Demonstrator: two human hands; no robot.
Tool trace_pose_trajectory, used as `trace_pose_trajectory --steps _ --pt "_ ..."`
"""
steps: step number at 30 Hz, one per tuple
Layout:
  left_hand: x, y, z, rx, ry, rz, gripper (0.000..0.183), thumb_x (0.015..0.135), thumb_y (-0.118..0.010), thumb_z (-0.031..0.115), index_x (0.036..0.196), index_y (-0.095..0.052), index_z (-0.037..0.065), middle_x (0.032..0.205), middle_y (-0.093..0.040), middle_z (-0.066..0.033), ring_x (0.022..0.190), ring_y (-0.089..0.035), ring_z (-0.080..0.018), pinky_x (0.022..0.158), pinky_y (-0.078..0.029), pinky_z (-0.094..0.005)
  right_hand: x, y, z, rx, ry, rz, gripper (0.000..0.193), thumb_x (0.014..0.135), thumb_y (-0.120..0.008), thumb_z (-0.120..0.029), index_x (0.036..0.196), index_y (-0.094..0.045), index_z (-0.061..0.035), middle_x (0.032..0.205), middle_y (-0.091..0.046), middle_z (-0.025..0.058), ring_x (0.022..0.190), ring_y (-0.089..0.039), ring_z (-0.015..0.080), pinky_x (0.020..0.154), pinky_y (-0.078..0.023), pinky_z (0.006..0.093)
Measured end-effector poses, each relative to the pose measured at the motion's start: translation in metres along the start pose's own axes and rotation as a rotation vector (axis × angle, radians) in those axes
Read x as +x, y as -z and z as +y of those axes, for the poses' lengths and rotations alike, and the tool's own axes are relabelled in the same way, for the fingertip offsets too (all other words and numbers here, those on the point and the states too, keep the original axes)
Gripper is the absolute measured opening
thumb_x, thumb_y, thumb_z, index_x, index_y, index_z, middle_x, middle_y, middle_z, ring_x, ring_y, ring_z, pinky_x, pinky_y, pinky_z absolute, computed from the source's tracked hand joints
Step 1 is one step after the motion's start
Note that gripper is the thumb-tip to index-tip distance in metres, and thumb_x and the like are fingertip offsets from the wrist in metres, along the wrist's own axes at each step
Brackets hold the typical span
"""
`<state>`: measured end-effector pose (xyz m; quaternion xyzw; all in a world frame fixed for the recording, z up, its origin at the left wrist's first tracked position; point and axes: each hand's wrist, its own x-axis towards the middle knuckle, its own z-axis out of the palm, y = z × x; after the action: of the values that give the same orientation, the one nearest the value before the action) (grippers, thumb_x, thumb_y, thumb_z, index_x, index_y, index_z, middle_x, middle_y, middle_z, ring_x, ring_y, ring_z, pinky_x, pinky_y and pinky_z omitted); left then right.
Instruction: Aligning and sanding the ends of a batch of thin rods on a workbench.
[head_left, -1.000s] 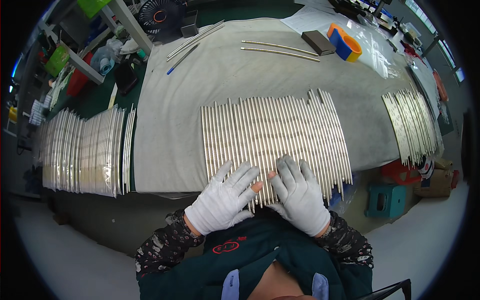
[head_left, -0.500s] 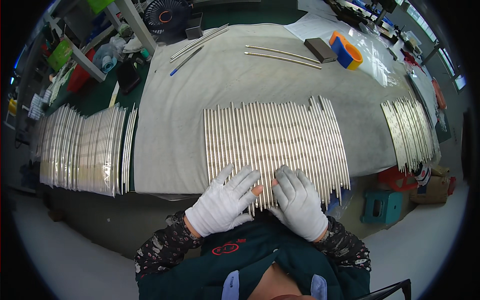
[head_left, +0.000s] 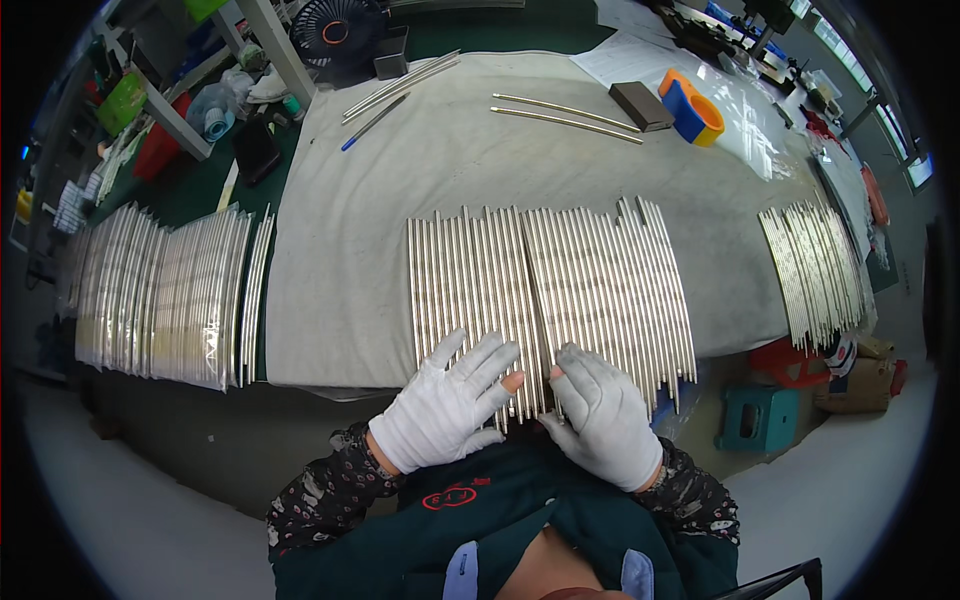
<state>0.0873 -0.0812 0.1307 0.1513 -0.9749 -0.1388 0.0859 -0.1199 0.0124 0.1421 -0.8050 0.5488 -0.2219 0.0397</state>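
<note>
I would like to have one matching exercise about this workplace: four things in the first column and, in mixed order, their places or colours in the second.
Column 1
1. left hand
2. right hand
3. stool
4. pen

Column 2
A. teal, low on the right side
B. on the metal rods, right of the narrow dark gap
C. lying on the grey cloth, with a blue end
D. on the metal rods, left of the narrow dark gap

Pairs: 1-D, 2-B, 3-A, 4-C

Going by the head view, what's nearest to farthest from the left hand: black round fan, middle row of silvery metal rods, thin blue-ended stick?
1. Metal rods, under the left hand.
2. Blue-ended stick, farther up and left.
3. Fan, past the stick, at the back left.
</note>
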Motion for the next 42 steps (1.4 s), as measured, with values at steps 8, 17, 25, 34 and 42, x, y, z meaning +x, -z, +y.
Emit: trace_pose_trajectory --steps 8,17,25,34,42 --pt "-0.003 0.004 -0.004 -0.059 -0.057 -0.041 0.077 0.071 -0.069 0.043 0.132 -0.04 0.007 0.137 -0.039 -0.0205 0.126 -0.039 -0.0362 0.104 -0.025 -0.057 -0.017 0.017 0.001 0.669 -0.546 0.261 0.021 0.083 -0.061 -0.001 0.103 -0.06 0.0053 0.087 -0.067 0.0141 0.065 -0.065 0.0183 0.061 -0.053 0.0263" --pt "-0.01 0.005 -0.046 -0.159 0.066 0.381 0.065 0.091 -0.043 0.053 0.134 -0.039 0.005 0.136 -0.04 -0.0236 0.126 -0.039 -0.0414 0.105 -0.028 -0.051 0.042 0.082 0.11 1.297 -0.724 0.626 0.025 0.094 -0.049 -0.011 0.11 -0.054 0.0067 0.091 -0.066 0.0199 0.074 -0.068 0.0223 0.063 -0.056 0.0249" --pt "-0.007 0.001 -0.049 -0.176 0.173 0.333 0.065 0.089 -0.043 0.054 0.131 -0.042 0.004 0.133 -0.042 -0.0221 0.127 -0.037 -0.0403 0.106 -0.026 -0.052 0.129 0.035 0.214 1.413 -0.786 0.436 0.029 0.095 -0.046 -0.012 0.118 -0.048 0.0053 0.094 -0.063 0.0204 0.078 -0.066 0.0238 0.066 -0.056 0.0293" --pt "-0.005 0.005 -0.046 -0.12 0.208 0.211 0.07 0.083 -0.052 0.054 0.128 -0.044 0.002 0.136 -0.039 -0.022 0.128 -0.034 -0.0414 0.107 -0.02 -0.0564 0.094 0.062 0.188 0.677 -0.85 0.324 0.052 0.087 -0.058 -0.015 0.133 -0.042 0.0034 0.081 -0.063 0.0077 0.073 -0.062 0.0131 0.067 -0.049 0.0241" --pt "0.033 0.022 -0.039 0.04 0.077 -0.092 0.081 0.075 -0.061 0.053 0.137 -0.036 0.008 0.14 -0.033 -0.022 0.132 -0.028 -0.0393 0.107 -0.013 -0.0584 -0.002 0.046 0.115 -0.29 -0.164 -0.247 0.07 0.082 -0.057 -0.046 0.135 -0.038 -0.003 0.139 -0.032 0.0283 0.13 -0.029 0.0469 0.104 -0.027 0.0552"
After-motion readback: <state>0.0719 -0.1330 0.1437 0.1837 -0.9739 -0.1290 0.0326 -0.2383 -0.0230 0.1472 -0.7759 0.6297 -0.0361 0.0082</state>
